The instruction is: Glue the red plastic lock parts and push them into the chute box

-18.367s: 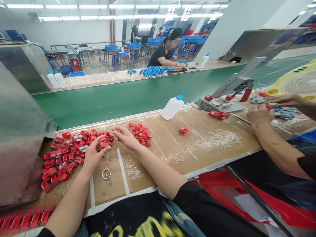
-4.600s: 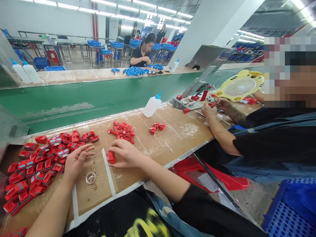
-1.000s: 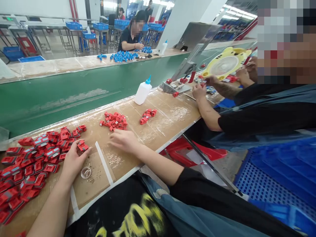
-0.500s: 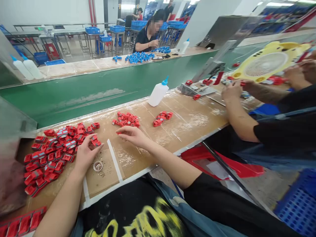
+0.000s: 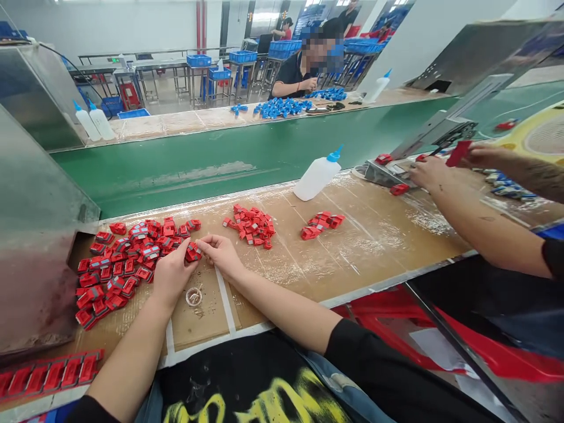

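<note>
My left hand [image 5: 171, 277] pinches a red plastic part [image 5: 192, 252] with grey trim between thumb and fingers, just above the table. My right hand [image 5: 224, 257] meets it from the right, fingertips closed against the part; the small red piece in them is mostly hidden. Around my left hand spreads a big heap of similar red and grey parts [image 5: 117, 270]. Beyond my right hand lies a pile of small red pieces [image 5: 253, 227]. A small clear dish [image 5: 194, 296] sits on the brown board [image 5: 200, 323] below my hands.
Farther right are a small red cluster [image 5: 321, 224] and a white bottle with a blue tip [image 5: 317, 177]. A row of red parts [image 5: 48, 376] lies at lower left. A co-worker's hands [image 5: 436, 173] work by a metal fixture [image 5: 388, 174]. A green belt [image 5: 198, 155] runs behind.
My right hand has come left from beside the small pile, bringing the small red piece to the part in my left hand. The view has shifted left.
</note>
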The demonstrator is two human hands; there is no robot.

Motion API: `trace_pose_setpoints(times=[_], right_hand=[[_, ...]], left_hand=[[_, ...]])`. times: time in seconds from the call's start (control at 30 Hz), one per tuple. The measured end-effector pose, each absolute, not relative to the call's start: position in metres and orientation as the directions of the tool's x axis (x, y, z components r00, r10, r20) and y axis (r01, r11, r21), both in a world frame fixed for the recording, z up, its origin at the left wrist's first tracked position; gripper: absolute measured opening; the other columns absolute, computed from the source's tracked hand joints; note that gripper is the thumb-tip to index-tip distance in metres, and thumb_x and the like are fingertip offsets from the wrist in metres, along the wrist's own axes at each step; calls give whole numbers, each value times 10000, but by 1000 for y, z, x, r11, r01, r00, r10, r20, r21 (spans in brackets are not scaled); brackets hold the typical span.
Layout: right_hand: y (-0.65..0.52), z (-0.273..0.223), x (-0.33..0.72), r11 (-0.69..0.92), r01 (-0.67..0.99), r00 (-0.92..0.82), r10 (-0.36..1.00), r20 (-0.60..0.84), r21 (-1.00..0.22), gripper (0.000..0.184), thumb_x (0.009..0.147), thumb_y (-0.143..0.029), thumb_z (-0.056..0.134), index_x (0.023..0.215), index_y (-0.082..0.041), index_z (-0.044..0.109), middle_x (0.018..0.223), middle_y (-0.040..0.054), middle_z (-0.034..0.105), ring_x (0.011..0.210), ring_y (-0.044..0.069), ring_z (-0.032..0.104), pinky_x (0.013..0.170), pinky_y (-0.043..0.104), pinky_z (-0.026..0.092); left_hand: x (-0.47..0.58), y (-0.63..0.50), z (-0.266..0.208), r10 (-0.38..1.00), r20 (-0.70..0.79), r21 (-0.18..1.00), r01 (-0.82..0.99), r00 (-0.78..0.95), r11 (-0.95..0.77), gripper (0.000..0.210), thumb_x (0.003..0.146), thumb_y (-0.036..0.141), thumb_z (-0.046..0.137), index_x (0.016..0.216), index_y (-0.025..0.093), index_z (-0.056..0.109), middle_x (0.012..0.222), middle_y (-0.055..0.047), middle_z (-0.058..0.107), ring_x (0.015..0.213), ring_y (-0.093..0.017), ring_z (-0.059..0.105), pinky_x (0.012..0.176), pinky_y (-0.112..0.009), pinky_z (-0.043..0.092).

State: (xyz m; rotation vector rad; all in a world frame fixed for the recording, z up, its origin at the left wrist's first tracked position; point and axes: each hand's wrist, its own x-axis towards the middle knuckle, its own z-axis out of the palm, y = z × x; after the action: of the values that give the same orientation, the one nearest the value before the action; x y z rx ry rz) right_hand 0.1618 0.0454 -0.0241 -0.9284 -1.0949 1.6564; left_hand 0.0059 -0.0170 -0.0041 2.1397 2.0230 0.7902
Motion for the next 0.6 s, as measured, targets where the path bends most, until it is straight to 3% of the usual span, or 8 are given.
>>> trace_pose_setpoints(times=[0.07, 0.2, 0.3, 0.47, 0.6], right_hand=[[45, -26, 163, -228, -284, -335, 934, -126, -931, 479, 696, -568, 870, 906, -158, 737, 610, -37, 594, 471, 68, 413, 429, 215, 306], [48, -27, 172, -222, -170, -453, 883, -124, -960, 531, 696, -537, 884, 1047, -164, 746, 697, -6, 674, 476, 73, 454, 445, 224, 366], [51, -24, 177, -217, -115, -457, 878, -143, -969, 515, 666, -522, 910, 979, -155, 732, 681, -4, 674, 449, 63, 426, 416, 219, 327], [49, -23, 174, -352, -230, -495, 845, -202, -907, 504, 649, -529, 920, 902, -153, 700, 600, -35, 602, 437, 55, 381, 396, 208, 247], [39, -24, 172, -254, -205, -458, 878, -136, -945, 469, 691, -535, 898, 884, -149, 713, 545, -37, 579, 430, 69, 396, 407, 222, 257]], left_hand=[[5, -17, -6, 952, 307, 381, 918, -12, -112, 560, 904, 311, 707, 1438, 185, 593, 1246, -134, 751, 1053, -291, 749, 891, -332, 557], [1, -17, -10, 945, 326, 350, 927, 15, -135, 565, 927, 348, 695, 1455, 189, 575, 1291, -138, 731, 1072, -298, 742, 876, -337, 556], [-1, -18, -12, 942, 333, 347, 923, 45, -167, 561, 933, 351, 698, 1453, 181, 578, 1296, -141, 728, 1084, -304, 739, 881, -345, 554], [-1, -18, -11, 936, 347, 313, 933, 62, -178, 532, 953, 358, 675, 1450, 191, 586, 1293, -141, 728, 1077, -299, 741, 866, -336, 555], [0, -18, -12, 939, 337, 290, 942, 63, -167, 529, 959, 365, 665, 1446, 170, 592, 1266, -155, 737, 1052, -303, 748, 834, -330, 553]])
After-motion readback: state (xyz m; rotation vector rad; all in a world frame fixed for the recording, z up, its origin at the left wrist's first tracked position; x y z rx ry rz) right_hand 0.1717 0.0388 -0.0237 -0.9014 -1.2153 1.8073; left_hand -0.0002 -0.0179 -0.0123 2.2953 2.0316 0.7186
